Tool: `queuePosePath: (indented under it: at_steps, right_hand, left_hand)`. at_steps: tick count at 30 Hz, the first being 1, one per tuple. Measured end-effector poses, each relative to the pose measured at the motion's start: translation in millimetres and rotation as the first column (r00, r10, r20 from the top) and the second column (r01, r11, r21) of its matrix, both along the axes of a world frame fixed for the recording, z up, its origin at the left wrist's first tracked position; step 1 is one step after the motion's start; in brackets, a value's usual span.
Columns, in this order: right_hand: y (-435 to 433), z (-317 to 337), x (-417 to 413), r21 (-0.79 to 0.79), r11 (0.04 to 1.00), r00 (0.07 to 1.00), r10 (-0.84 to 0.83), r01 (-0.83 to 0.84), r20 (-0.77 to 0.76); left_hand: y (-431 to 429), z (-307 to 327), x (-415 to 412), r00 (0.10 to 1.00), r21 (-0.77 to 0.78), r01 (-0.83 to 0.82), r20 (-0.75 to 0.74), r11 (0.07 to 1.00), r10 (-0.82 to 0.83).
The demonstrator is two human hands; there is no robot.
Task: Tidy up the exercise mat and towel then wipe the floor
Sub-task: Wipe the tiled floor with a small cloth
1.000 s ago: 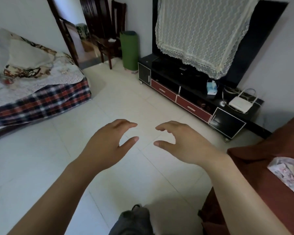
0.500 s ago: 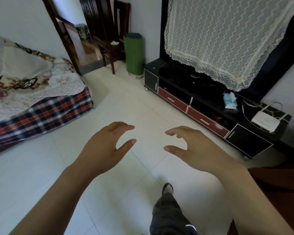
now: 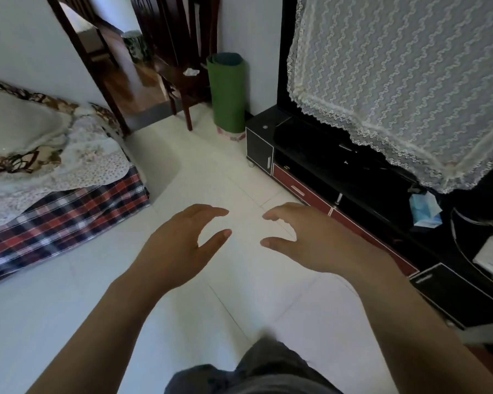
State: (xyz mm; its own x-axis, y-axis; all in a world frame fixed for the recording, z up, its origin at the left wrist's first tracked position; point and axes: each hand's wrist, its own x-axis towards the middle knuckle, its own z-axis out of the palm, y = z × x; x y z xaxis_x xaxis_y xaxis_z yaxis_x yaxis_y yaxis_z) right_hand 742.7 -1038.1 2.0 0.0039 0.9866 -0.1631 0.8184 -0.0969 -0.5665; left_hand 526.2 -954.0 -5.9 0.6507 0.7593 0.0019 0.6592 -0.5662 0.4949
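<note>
Plainly, both hands were held out over the pale tiled floor [image 3: 182, 177] and neither one touched or held anything. The left hand [image 3: 180, 245] hovered palm down, its fingers loosely curved and its thumb stretched toward the right, with a wide gap between thumb and fingertips. The right hand [image 3: 316, 243] mirrored it just to the right, fingers arched in the same loose claw and thumb pointing left. The two hands were near each other but apart, with bare tile showing between their thumb tips. The green exercise mat [image 3: 229, 95] stood rolled up and upright against the far wall, well apart from both hands, between a dark wooden chair [image 3: 182, 83] on its left and the near-black TV stand [image 3: 319, 166] on its right. Its lower end sat on a small pink patterned thing [image 3: 230, 135]; whether that was the towel could not be told. A white lace cloth [image 3: 396, 81] hung over the screen above the stand, and a blue tissue pack [image 3: 424, 209] lay on the stand further right. On the left, a bed with a plaid cover [image 3: 69, 214] reached the floor. A grey trouser leg [image 3: 262, 368] showed at the near edge, between the forearms
</note>
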Motion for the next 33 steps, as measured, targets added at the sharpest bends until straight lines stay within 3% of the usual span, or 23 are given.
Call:
queuePosePath:
  at_steps: [4, 14, 21, 25, 29, 33]
  right_hand:
    - [70.5, -7.0, 22.6, -0.104, 0.992, 0.998, 0.071, -0.070, 0.003]
    - [295.7, -21.6, 45.0, -0.121, 0.971, 0.978, 0.208, -0.207, -0.004]
    - [491.8, 7.1, 70.6, -0.019, 0.990, 0.990, 0.143, -0.143, -0.015]
    - [584.9, 13.4, 87.8, 0.083, 0.996, 0.997, 0.041, -0.035, -0.070]
    - [657.5, 8.4, 118.0, 0.112, 0.992, 0.990, -0.051, 0.066, -0.135]
    - [741.6, 4.5, 170.6, 0.129, 0.979, 0.986, -0.152, 0.160, -0.070]
  left_hand:
    - [53.6, -5.8, 9.1, 0.992, -0.064, -0.128, -0.023, 0.990, 0.126]
    - [258.7, -34.9, 33.5, 0.966, -0.094, -0.260, -0.018, 0.961, 0.260]
    - [474.8, 0.5, 64.1, 0.988, -0.035, -0.150, 0.027, 0.988, 0.151]
    - [579.0, 17.4, 80.8, 0.994, 0.032, -0.111, 0.023, 0.993, 0.110]
    - [662.6, 10.7, 110.5, 0.999, 0.001, -0.017, 0.042, 1.000, 0.017]
    - [756.4, 2.3, 150.7, 0.998, 0.022, 0.051, 0.027, 0.998, -0.051]
